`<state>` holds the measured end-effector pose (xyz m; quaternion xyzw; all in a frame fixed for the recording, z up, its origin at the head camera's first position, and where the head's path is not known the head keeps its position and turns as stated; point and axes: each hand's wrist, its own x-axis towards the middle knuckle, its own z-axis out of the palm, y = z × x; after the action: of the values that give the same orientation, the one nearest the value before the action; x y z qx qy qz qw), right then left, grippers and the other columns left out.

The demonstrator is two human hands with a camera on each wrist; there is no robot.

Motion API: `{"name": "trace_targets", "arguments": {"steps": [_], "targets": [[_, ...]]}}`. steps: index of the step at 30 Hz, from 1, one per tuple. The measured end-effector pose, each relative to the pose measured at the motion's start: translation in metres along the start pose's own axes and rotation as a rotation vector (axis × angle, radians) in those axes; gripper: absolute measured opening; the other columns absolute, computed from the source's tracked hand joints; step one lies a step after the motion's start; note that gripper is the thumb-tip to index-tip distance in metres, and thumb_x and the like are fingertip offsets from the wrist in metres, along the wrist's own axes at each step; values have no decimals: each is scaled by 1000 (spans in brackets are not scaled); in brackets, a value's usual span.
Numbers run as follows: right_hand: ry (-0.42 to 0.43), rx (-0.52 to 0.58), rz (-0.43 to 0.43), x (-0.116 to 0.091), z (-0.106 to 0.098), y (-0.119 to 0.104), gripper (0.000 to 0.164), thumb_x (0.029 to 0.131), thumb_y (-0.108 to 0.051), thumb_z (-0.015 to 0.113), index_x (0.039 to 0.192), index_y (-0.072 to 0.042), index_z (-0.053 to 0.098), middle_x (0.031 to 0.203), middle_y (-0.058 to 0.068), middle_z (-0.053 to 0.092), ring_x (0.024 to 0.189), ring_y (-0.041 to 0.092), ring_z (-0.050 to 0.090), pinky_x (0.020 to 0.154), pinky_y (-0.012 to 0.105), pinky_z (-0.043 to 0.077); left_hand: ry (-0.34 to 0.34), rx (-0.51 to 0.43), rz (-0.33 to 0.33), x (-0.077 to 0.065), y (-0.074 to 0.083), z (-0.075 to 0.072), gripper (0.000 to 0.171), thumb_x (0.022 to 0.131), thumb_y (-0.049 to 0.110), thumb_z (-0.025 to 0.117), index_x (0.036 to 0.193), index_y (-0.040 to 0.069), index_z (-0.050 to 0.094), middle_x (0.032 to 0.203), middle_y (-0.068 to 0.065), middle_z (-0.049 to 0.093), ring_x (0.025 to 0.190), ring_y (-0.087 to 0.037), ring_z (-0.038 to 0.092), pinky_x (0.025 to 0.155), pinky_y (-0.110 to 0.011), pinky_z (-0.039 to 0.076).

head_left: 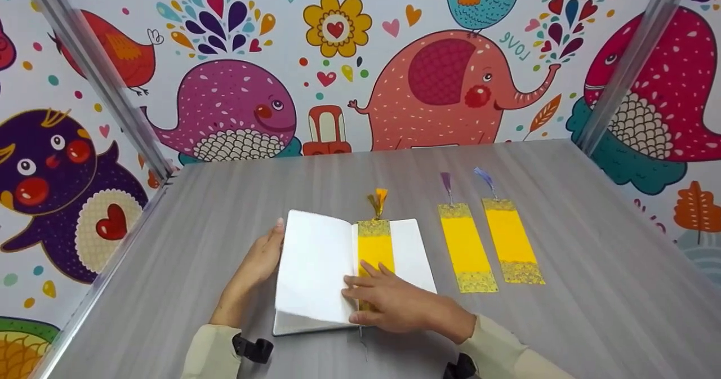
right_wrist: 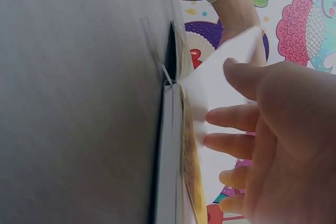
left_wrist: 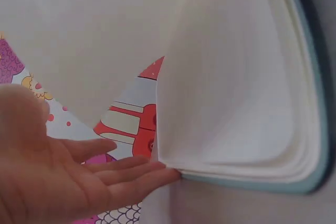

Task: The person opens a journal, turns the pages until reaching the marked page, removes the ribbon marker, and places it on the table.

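An open notebook [head_left: 408, 249] with blank white pages lies on the table, and a white leaf [head_left: 315, 266] stands lifted at its left side. In its fold lies a yellow bookmark [head_left: 374, 246], whose orange and olive tassel [head_left: 377, 201] sticks out past the top edge. My left hand [head_left: 265, 253] is at the left edge; in the left wrist view its straight fingers [left_wrist: 136, 177] reach the corner of the pages. My right hand [head_left: 397, 306] is over the bookmark's lower part, fingers loosely extended, fingertips at the lifted leaf in the right wrist view.
Two more yellow bookmarks, one with a purple tassel [head_left: 467, 249] and one with a blue tassel [head_left: 512, 244], lie to the right of the notebook. A thin ribbon [head_left: 362, 342] hangs out below the spine. Cartoon-printed walls [head_left: 349, 86] enclose the grey table [head_left: 608, 311].
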<state>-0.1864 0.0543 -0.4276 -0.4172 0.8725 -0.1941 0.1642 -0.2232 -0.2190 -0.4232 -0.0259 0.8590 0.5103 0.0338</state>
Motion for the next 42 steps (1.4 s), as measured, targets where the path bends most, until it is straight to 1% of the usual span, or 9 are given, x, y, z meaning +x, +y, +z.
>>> {"name": "trace_targets", "arguments": {"steps": [3,7,13,16,20,25,31,36,42], "targets": [[-10,-37,-19,0,2,-1,57,90,-55,41,138,-25,41,149,-7,31,143,27,13,113,52,11,-7,9,-40,0,-1,-1,68,96,51,27,142,0,28,146,-21,32,137,-37,26,110,-51,24],[-23,-63,-24,0,2,-2,58,90,-54,42,138,-23,41,148,-7,33,142,27,15,113,52,11,-36,24,-75,-3,-1,1,67,95,40,42,143,-2,21,147,-24,28,137,-38,25,109,-50,26],[-48,-81,-39,-1,1,-2,55,91,-50,44,139,-25,39,148,-7,32,142,27,17,112,53,13,-74,267,-23,-10,3,12,68,92,35,52,144,1,23,148,-25,23,137,-40,20,110,-54,20],[-48,-95,-49,-1,1,-2,54,92,-48,45,140,-25,38,149,-6,32,141,29,19,112,54,14,-154,383,17,-16,7,18,72,88,34,58,144,2,25,149,-28,16,138,-42,16,111,-55,17],[-40,-113,-52,-2,2,-2,54,92,-47,46,140,-25,37,149,-6,32,141,29,19,112,54,15,-303,510,39,-22,9,24,83,81,38,67,145,8,24,151,-27,4,139,-44,8,110,-57,13],[-31,-132,-56,-1,5,-2,55,91,-45,48,140,-23,38,148,-6,33,141,29,20,111,55,16,-463,626,56,-29,9,23,102,66,36,79,147,13,20,152,-24,-1,139,-44,1,111,-59,9],[-13,-156,-64,-1,6,-2,53,92,-43,49,139,-22,40,147,-5,35,140,28,22,111,55,17,-536,627,67,-30,7,16,111,59,25,85,147,13,19,153,-21,-2,141,-40,-2,112,-56,7],[-1,-141,-68,-2,4,0,52,92,-43,49,139,-22,40,146,-5,37,140,28,23,111,55,16,-551,619,42,-27,8,16,111,59,26,84,148,18,17,154,-16,-4,142,-36,-4,112,-56,8],[3,-59,-38,-2,-1,3,56,92,-43,49,142,-25,33,148,-8,33,141,26,20,112,53,15,-554,624,26,-26,9,18,111,59,27,84,148,20,17,155,-14,-5,142,-35,-5,112,-57,7]]}}
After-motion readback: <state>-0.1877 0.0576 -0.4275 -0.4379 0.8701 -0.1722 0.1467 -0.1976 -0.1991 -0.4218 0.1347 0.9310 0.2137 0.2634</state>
